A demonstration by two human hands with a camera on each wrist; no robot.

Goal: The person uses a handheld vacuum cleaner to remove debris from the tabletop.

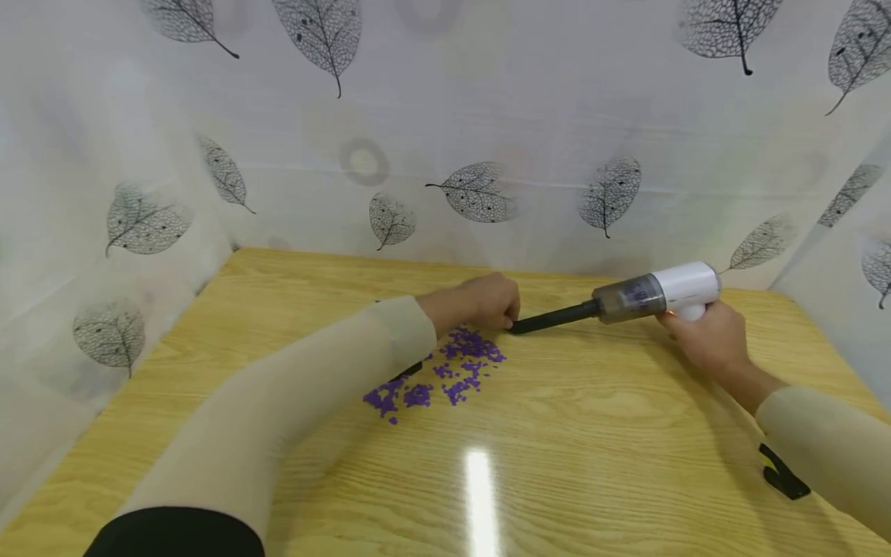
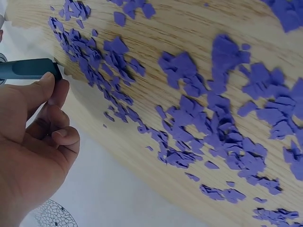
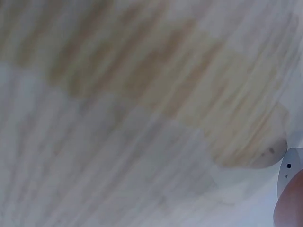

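Left grip: thumb and forefinger pinch the tip of the dark nozzle, with the other fingers curled in beside it, plainest in the left wrist view. Right grip: closed around the handle of the handheld vacuum, beneath its white body. In the right wrist view only a fingertip shows against white casing; the rest is blurred.

Between the two grips the vacuum lies nearly level, aimed from the right grip toward the left one. The smoky clear canister sits just beside the right grip, with some purple visible inside.

Purple scraps, torn or cut flat pieces, lie near the left grip, on the person's side of it, in uneven clumps with loose bits around them. They rest on the wood-grain table, below both grips.

Farther back from the left grip, a dark object is mostly covered by the left sleeve; cannot identify it. Behind the right grip, a black-and-yellow item shows beside the right sleeve.

Beyond both grips, past the table's far edge, hangs a pale leaf-print sheet
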